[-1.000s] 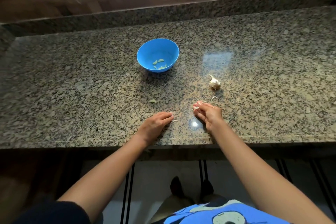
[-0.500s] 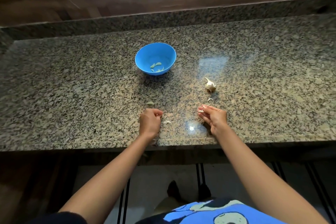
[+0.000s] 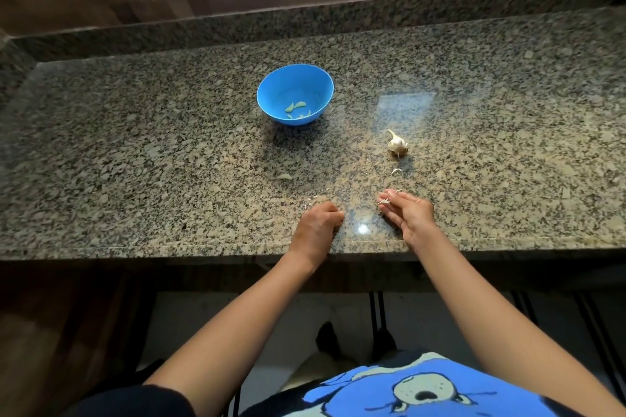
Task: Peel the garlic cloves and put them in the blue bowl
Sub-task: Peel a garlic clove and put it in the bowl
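Crowding counter edge (image 3: pixel 203 249), left hand (image 3: pixel 316 228) (curled), right hand (image 3: pixel 410 217) pinching peel (image 3: pixel 383 202)

Blue cartoon-print shirt (image 3: pixel 366 394), dark left sleeve (image 3: pixel 135 399), bare forearms (image 3: pixel 237 318), dark shoes (image 3: pixel 327 340)

Your left hand (image 3: pixel 318 225), flat with fingers stretched out a second ago, has curled into a fist. It has slid from straight in front of the blue bowl (image 3: pixel 271 91) to slightly right of it. The pale skin scrap beside it half a second ago is gone from view.
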The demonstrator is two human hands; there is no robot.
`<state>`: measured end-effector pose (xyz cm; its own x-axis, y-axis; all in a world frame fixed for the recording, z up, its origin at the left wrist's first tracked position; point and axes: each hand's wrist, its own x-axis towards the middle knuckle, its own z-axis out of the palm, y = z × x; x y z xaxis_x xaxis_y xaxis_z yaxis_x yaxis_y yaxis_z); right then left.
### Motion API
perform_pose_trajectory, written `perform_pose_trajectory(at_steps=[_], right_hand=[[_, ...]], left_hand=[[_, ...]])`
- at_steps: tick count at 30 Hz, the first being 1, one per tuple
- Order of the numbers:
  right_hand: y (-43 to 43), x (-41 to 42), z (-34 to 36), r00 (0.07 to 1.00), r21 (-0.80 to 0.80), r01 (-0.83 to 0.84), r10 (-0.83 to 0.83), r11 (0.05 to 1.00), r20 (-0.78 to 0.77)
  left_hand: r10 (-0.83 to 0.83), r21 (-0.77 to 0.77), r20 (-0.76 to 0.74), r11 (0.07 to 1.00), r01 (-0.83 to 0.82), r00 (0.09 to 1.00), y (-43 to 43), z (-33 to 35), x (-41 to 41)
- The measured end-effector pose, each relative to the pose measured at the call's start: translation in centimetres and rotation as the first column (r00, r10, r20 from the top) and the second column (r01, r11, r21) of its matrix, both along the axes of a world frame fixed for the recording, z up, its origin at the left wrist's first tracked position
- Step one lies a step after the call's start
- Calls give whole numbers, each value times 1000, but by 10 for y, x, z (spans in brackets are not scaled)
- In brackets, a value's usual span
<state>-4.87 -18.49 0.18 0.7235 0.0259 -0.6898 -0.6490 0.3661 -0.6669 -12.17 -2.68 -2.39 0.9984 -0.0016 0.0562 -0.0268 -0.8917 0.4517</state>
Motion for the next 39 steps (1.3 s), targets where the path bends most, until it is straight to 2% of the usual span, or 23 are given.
perform_pose_trajectory(at_steps=[3, 5, 8, 11, 12, 13, 15, 16, 17, 19, 22, 25, 32, 34, 39], right_hand=[[-3, -2, -1, 1000, -13, -20, 20, 1000, 2], [-5, -2, -1, 999, -22, -32, 32, 999, 4], [-7, -2, 0, 999, -44, -37, 37, 998, -1], [-11, -1, 2, 999, -61, -40, 39, 997, -6], [-13, -1, 3, 999, -62, -41, 41, 997, -9], [-15, -1, 4, 999, -59, -34, 34, 998, -11], [-20, 0, 4, 1000, -62, 1, -1, 998, -7], [-24, 2, 4, 1000, -70, 22, -22, 997, -2], [-29, 2, 5, 999, -76, 40, -40, 996, 5], [-40, 4, 5, 997, -80, 78, -76, 994, 20], [-56, 4, 4, 995, -92, 98, -97, 991, 25], [-66, 6, -1, 992, -75, 127, -126, 989, 22], [-67, 12, -5, 992, -52, 129, -128, 990, 20], [-66, 15, -5, 992, -52, 124, -123, 991, 24], [-61, 18, -6, 996, -101, 90, -88, 991, 26]], left_hand=[[-61, 39, -28, 997, 62, 998, 6, 1, 0], [-37, 50, -64, 998, 40, 997, 4, 1, 1], [128, -14, -102, 991, -130, 986, -2, 2, 1], [276, -139, -185, 943, -303, 943, -15, 6, 5], [329, -218, -245, 898, -382, 912, -20, 7, 7], [372, -339, -346, 807, -484, 861, -25, 10, 12], [302, -579, -599, 476, -662, 741, -34, 20, 26], [242, -639, -646, 348, -687, 724, -39, 24, 36], [227, -665, -628, 339, -665, 744, -42, 26, 46], [235, -681, -531, 454, -575, 814, -52, 29, 69], [268, -574, -343, 699, -427, 900, -68, 27, 97], [249, -445, -244, 830, -336, 937, -75, 19, 113], [92, -146, -124, 983, -110, 988, -75, 10, 126], [32, -56, -113, 998, -38, 993, -77, 11, 126], [-74, 47, -70, 996, 77, 995, -81, 16, 124]])
